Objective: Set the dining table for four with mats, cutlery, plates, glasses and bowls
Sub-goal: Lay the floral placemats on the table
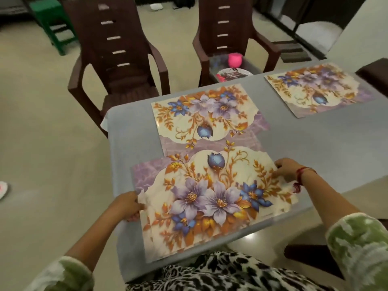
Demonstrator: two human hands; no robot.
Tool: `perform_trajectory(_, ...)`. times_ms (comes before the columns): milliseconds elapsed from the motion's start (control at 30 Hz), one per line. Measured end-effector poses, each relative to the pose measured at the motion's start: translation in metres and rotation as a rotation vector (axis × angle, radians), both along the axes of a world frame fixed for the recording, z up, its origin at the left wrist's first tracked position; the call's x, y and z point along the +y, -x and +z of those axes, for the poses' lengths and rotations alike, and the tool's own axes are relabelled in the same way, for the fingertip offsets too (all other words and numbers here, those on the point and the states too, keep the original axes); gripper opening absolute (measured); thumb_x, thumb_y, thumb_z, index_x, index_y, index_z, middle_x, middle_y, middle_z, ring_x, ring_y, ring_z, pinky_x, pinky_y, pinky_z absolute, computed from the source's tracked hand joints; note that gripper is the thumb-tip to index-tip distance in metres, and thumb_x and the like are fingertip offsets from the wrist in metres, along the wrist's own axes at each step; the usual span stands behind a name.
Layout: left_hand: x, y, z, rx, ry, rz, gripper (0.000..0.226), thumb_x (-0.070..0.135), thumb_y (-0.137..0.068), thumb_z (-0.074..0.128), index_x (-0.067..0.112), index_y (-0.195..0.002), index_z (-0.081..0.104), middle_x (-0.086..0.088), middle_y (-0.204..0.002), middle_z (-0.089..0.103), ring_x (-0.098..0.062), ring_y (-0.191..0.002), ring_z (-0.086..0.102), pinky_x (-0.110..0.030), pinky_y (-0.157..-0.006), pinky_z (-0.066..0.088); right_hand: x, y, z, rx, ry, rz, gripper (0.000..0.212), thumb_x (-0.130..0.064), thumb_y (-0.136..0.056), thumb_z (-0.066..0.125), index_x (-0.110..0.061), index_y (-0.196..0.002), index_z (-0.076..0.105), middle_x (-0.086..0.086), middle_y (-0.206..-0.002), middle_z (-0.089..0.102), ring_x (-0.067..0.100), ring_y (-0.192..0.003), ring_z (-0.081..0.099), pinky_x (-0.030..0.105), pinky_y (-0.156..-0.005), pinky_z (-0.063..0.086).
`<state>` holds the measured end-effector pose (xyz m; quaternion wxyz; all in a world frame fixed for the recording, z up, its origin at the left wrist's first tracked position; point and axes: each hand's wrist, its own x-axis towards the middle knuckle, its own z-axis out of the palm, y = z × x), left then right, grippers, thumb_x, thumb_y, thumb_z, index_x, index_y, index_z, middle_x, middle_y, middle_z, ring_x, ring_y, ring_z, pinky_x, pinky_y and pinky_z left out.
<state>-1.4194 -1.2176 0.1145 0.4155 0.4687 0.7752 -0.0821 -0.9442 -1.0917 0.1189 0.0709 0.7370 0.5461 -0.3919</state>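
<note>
Three floral mats lie on the grey table [315, 143]. The nearest mat [210, 198] lies at the table's front edge, and both hands hold it. My left hand [128, 205] pinches its left edge. My right hand [287, 169] grips its right edge. A second mat [203, 114] lies just beyond it, their purple ends touching. A third mat [319, 89] lies at the far right. On the seat of the right brown chair stand a pink cup [234, 59] and a plate [233, 74] holding cutlery.
Two brown plastic chairs [117, 66] stand at the table's far side. A green stool [52, 24] stands at the back left. A dark chair arm [310, 257] sits low at the right, beside the table's near edge.
</note>
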Motion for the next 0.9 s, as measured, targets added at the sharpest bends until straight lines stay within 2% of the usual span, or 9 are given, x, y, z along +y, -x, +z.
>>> perform_trajectory(67, -0.001, -0.005, 0.004, 0.075, -0.022, 0.037, 0.023, 0.024, -0.085, 0.069, 0.006, -0.098, 0.065, -0.002, -0.059, 0.063, -0.015, -0.051, 0.063, -0.020, -0.045, 0.045, 0.007, -0.004, -0.001, 0.033, 0.023, 0.008, 0.017, -0.009, -0.079, 0.071, -0.001, -0.093, 0.065, 0.012, -0.080, 0.060, 0.023, -0.069, 0.056, 0.027, -0.054, 0.047)
perform_trajectory(133, -0.002, -0.009, 0.007, 0.189, -0.058, 0.041, 0.027, 0.032, -0.081, 0.072, 0.016, -0.067, 0.056, 0.001, -0.054, 0.060, -0.014, -0.050, 0.061, -0.021, -0.046, 0.041, 0.011, -0.007, -0.001, 0.040, 0.035, 0.032, 0.017, -0.009, -0.079, 0.071, -0.001, -0.093, 0.065, 0.011, -0.078, 0.060, 0.022, -0.068, 0.056, 0.027, -0.053, 0.047)
perform_trajectory(233, -0.005, -0.009, 0.011, 0.333, -0.098, 0.019, 0.036, 0.044, -0.074, 0.076, 0.016, -0.068, 0.055, 0.003, -0.056, 0.061, -0.010, -0.049, 0.059, -0.022, -0.050, 0.040, 0.018, -0.012, 0.001, 0.129, -0.004, 0.017, 0.018, -0.006, -0.083, 0.066, -0.006, -0.100, 0.062, 0.013, -0.087, 0.062, 0.025, -0.075, 0.058, 0.027, -0.057, 0.046)
perform_trajectory(333, -0.002, -0.017, 0.009, 0.307, -0.229, 0.058, 0.029, 0.040, -0.075, 0.075, 0.015, -0.078, 0.060, -0.002, -0.078, 0.065, -0.018, -0.068, 0.059, -0.026, -0.058, 0.042, 0.027, -0.028, 0.005, 0.358, -0.074, -0.133, 0.020, -0.001, -0.088, 0.057, -0.008, -0.106, 0.061, 0.018, -0.101, 0.065, 0.034, -0.091, 0.063, 0.040, -0.080, 0.053)
perform_trajectory(500, 0.021, -0.055, 0.019, 0.091, -0.529, 0.238, 0.026, 0.037, -0.088, 0.061, 0.012, -0.095, 0.063, -0.002, -0.093, 0.064, -0.024, -0.082, 0.060, -0.026, -0.065, 0.038, 0.033, -0.067, 0.017, 0.529, -0.146, -0.277, 0.019, -0.003, -0.094, 0.049, -0.012, -0.107, 0.060, 0.014, -0.096, 0.067, 0.032, -0.085, 0.064, 0.046, -0.083, 0.053)
perform_trajectory(600, 0.032, -0.087, 0.025, -0.165, -0.583, 0.399, 0.024, 0.028, -0.093, 0.059, 0.007, -0.104, 0.060, -0.007, -0.097, 0.062, -0.023, -0.080, 0.059, -0.018, -0.056, 0.044, 0.040, -0.105, 0.018, 0.562, -0.156, -0.347, 0.019, -0.006, -0.095, 0.049, -0.015, -0.106, 0.061, 0.017, -0.107, 0.066, 0.036, -0.096, 0.062, 0.051, -0.093, 0.048)
perform_trajectory(700, 0.053, -0.125, 0.027, -0.370, -0.587, 0.456, 0.026, 0.020, -0.094, 0.056, 0.002, -0.112, 0.060, -0.012, -0.101, 0.067, -0.030, -0.087, 0.064, -0.035, -0.072, 0.054, 0.049, -0.146, 0.022, 0.578, -0.179, -0.413, 0.018, -0.009, -0.096, 0.047, -0.012, -0.109, 0.060, 0.015, -0.107, 0.066, 0.034, -0.096, 0.062, 0.048, -0.087, 0.053)
perform_trajectory(800, 0.082, -0.185, 0.033, -0.606, -0.573, 0.538, 0.019, 0.014, -0.099, 0.047, 0.005, -0.100, 0.063, -0.011, -0.087, 0.069, -0.025, -0.073, 0.065, -0.029, -0.059, 0.053, 0.062, -0.193, 0.022, 0.609, -0.211, -0.461, 0.021, -0.009, -0.097, 0.045, -0.009, -0.115, 0.056, 0.014, -0.104, 0.065, 0.033, -0.094, 0.062, 0.046, -0.086, 0.053)
perform_trajectory(900, 0.121, -0.257, 0.030, -0.712, -0.545, 0.665, 0.030, 0.012, -0.101, 0.039, 0.015, -0.084, 0.063, -0.002, -0.068, 0.067, -0.022, -0.064, 0.059, -0.027, -0.054, 0.048, 0.081, -0.249, 0.019, 0.594, -0.230, -0.470, 0.018, -0.008, -0.097, 0.046, -0.008, -0.110, 0.057, 0.015, -0.099, 0.066, 0.032, -0.087, 0.063, 0.046, -0.086, 0.051)
